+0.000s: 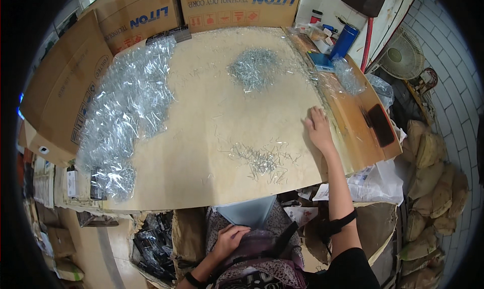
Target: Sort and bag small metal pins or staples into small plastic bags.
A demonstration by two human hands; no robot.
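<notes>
Okay, right hand [318, 129] is resting on the board [196, 122], fingers slightly spread, empty; left hand [229, 240] is curling at the pale plastic [249, 212], grip unclear. Wire pieces [267, 161] are lying near the front edge; a careless sweep could be spilling them.

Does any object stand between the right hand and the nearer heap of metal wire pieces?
Nothing visible does. The right hand is on the wooden board, to the right of the metal wire pieces; between them I see only the board's surface and perhaps stray pieces.
</notes>
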